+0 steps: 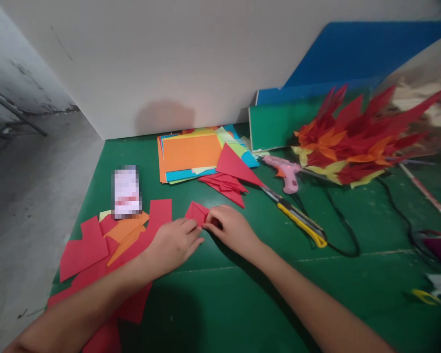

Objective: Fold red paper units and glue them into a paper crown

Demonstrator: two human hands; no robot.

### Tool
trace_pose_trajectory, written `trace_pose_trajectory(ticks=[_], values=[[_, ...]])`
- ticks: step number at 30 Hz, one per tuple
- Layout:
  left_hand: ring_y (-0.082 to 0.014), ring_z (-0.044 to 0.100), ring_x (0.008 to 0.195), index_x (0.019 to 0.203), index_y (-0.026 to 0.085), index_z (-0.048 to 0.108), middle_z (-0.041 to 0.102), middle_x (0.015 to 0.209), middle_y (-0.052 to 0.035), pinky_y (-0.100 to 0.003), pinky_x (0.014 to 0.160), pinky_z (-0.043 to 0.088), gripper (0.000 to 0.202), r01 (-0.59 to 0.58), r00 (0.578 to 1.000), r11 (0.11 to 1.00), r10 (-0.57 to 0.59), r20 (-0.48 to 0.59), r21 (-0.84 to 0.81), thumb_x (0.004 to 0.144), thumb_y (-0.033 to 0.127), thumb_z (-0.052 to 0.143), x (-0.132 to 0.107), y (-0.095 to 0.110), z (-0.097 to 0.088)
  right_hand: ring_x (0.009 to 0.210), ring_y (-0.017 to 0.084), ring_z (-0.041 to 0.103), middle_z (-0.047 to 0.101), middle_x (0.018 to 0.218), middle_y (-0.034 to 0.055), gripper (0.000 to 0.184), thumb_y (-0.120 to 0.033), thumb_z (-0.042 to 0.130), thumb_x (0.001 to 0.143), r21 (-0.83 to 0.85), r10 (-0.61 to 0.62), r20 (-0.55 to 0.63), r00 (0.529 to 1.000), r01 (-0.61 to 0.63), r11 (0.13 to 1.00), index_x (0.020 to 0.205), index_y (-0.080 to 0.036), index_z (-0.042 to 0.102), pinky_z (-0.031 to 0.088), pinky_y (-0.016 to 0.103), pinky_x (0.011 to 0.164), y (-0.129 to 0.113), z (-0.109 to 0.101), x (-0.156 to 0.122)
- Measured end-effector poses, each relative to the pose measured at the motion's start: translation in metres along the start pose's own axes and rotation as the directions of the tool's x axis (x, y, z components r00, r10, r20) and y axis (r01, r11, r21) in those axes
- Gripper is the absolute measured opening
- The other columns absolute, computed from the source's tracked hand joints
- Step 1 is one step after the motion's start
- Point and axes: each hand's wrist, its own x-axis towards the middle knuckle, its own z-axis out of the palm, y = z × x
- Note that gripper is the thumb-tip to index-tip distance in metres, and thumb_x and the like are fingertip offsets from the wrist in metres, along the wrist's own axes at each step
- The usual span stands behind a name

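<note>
A small folded piece of red paper [196,212] lies on the green table between my hands, with crease lines on its upper face. My left hand [176,240] is closed at its lower left edge, fingertips pressed onto it. On the opposite side my right hand [224,223] pinches the right corner between thumb and curled forefinger. Just beyond them rest several folded red paper points [228,186] in a loose heap, with a larger red triangle [235,164] on top. To the right lies a yellow and black utility knife [301,223], its metal blade end touching the triangle.
Colored paper sheets [193,153] are stacked at the back. Red and orange scraps [84,250] and a blurred-out phone-like object [126,191] lie left. A pink glue gun [284,171] with a black cord, and a red-orange paper flower cluster [353,142], occupy the right. A white panel [169,59] stands behind.
</note>
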Motion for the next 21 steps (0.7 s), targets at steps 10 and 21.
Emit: trace_pose_trajectory(ticks=[10, 21], values=[[-0.024, 0.053, 0.113, 0.111, 0.018, 0.051, 0.053, 0.118, -0.011, -0.042, 0.096, 0.046, 0.021, 0.206, 0.956, 0.948, -0.248, -0.158, -0.241, 0.09, 0.023, 0.055, 0.006, -0.019, 0.005, 0.069, 0.015, 0.057, 0.063, 0.094, 0.0052, 0.023, -0.015, 0.056, 0.083, 0.054, 0.1, -0.077, 0.992, -0.096, 0.994, 0.104, -0.021, 0.062, 0.044, 0.028, 0.061, 0.01, -0.008, -0.003], [-0.0224, 0.054, 0.108, 0.111, 0.019, 0.051, 0.056, 0.114, -0.0097, -0.041, 0.095, 0.046, 0.024, 0.152, 0.972, 0.925, -0.205, -0.118, -0.348, 0.088, 0.015, 0.055, 0.007, -0.023, 0.01, 0.071, 0.015, 0.057, 0.063, 0.087, 0.0025, 0.029, -0.019, 0.067, 0.077, 0.072, 0.186, -0.027, 0.982, -0.184, 0.98, 0.106, -0.023, 0.064, 0.042, 0.027, 0.062, 0.005, -0.011, -0.002]])
